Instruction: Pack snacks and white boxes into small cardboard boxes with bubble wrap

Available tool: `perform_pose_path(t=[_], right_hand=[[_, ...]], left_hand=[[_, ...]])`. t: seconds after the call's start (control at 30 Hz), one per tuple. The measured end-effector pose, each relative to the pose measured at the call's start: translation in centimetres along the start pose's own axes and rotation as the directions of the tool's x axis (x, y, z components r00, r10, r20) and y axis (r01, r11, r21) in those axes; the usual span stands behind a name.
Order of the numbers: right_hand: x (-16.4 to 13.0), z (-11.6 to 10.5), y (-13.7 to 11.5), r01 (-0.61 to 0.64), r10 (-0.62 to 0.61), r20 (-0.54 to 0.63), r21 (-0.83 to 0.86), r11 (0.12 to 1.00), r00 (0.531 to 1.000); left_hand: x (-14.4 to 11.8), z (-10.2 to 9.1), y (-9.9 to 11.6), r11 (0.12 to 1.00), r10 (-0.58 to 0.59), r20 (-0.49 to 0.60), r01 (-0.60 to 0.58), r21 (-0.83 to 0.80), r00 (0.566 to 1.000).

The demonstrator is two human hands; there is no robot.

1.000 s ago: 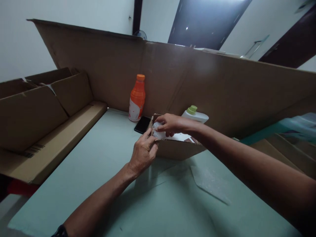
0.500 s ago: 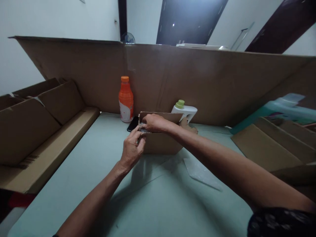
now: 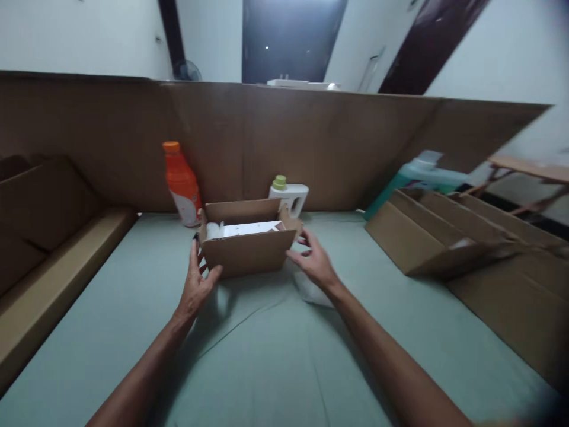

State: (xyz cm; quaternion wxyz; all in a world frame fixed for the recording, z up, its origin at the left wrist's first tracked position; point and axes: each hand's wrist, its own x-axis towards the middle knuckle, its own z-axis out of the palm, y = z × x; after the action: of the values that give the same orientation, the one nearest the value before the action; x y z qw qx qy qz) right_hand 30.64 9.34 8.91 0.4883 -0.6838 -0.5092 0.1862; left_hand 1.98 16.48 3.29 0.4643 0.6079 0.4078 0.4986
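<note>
An orange bottle (image 3: 181, 184) and white jug (image 3: 290, 196) stand against the cardboard wall (image 3: 338, 148).

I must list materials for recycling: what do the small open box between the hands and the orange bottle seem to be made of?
Small open brown box: corrugated cardboard, matte, with folded flaps and raw edges. Orange bottle with orange cap: probably plastic, smooth and slightly glossy, with a white label.

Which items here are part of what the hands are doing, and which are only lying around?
In hand: small cardboard box, left hand on its left end, right hand at its right end, white contents.

Lying about: orange bottle, white jug, flattened cartons.
</note>
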Motion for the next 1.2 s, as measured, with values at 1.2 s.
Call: perform_pose_path(t=[1.2], right_hand=[[-12.4, -1.5, -1.3, 0.073, -0.049, -0.184, 0.126, 0.989, 0.982]], left_hand=[[-7.3, 0.4, 5.8, 0.959, -0.016, 0.057, -0.001, 0.284, 0.998]])
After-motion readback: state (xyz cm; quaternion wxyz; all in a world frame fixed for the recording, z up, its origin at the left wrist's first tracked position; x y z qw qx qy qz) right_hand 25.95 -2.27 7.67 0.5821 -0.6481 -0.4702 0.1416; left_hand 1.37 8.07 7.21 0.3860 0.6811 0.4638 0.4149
